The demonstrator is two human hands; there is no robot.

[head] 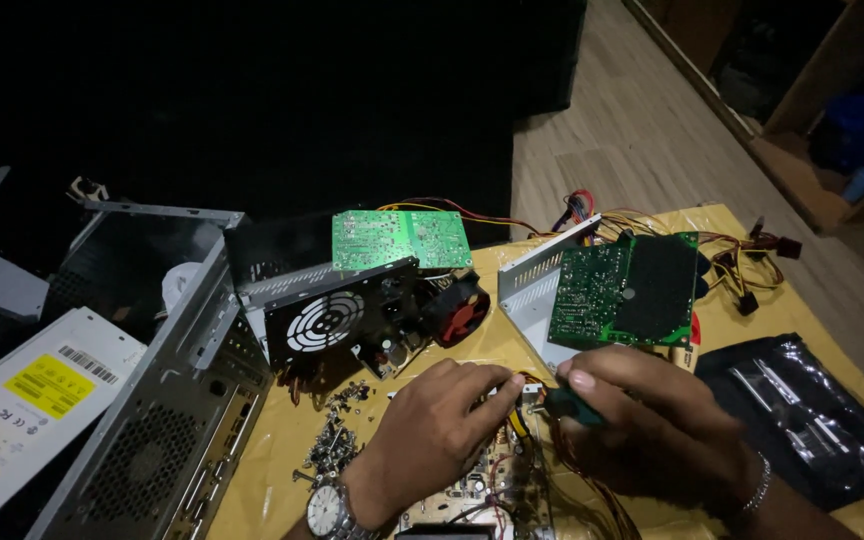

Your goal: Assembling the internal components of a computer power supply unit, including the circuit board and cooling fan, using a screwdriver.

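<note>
we have one view only, from a camera worn on the head, so there is no second view to share any part of the scene with. it looks down and forward over the yellow counter from close above. our left hand and right hand sit low in the middle of the picture, nearest the lens. the upper left is dark, and the wooden floor runs away at the upper right, so the view tilts towards the counter's far edge.
</note>
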